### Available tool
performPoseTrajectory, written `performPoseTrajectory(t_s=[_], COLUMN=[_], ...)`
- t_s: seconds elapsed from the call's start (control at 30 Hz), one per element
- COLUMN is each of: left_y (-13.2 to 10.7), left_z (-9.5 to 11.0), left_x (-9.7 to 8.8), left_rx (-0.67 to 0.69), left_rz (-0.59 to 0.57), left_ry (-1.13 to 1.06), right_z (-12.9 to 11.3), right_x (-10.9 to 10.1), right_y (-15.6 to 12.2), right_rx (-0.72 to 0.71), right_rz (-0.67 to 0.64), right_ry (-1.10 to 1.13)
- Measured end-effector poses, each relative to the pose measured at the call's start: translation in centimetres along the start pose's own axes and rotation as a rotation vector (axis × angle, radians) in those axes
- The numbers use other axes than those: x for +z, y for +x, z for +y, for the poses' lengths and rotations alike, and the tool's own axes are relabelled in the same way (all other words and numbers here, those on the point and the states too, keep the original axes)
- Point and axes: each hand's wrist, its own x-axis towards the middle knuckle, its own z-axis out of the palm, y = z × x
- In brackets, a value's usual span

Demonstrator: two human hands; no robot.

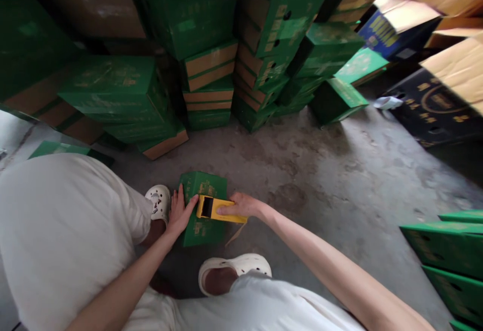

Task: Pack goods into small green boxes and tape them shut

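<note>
A small green carton (202, 190) sits on the concrete floor between my feet. My left hand (180, 213) rests flat against its left side, fingers stretched out. A yellow tape dispenser (217, 209) lies across the carton's top, and my right hand (241, 204) is closed over its right end. A strip of brown tape (236, 233) trails from the dispenser down past the carton's right edge.
Stacks of green cartons (211, 69) wall the back and left. Dark and brown boxes (441, 84) lean at the right. More green cartons (449, 250) stand at the lower right. My white clogs (234, 265) flank the carton. Bare concrete floor (339, 180) lies ahead.
</note>
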Motion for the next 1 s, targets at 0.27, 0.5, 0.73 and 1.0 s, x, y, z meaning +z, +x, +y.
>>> performPoseTrajectory(t_s=[0.27, 0.5, 0.73, 1.0], left_y=[1.4, 1.5, 1.2, 2.9], left_z=[-1.4, -1.0, -0.5, -2.2], left_x=[-1.9, -1.5, -1.3, -2.2], left_rx=[0.053, 0.050, 0.017, -0.110], left_rz=[-0.050, -0.097, -0.067, -0.074], left_ry=[-0.166, -0.095, -0.100, -0.163], right_z=[8.9, 9.2, 8.1, 6.0], right_x=[-1.1, -2.2, -1.4, -0.8], right_y=[-4.7, -4.0, -1.5, 1.0], right_rx=[0.157, 0.206, 0.220, 0.177], right_rz=[0.091, 0.075, 0.021, 0.015], right_ry=[-0.145, -0.171, -0.027, -0.010])
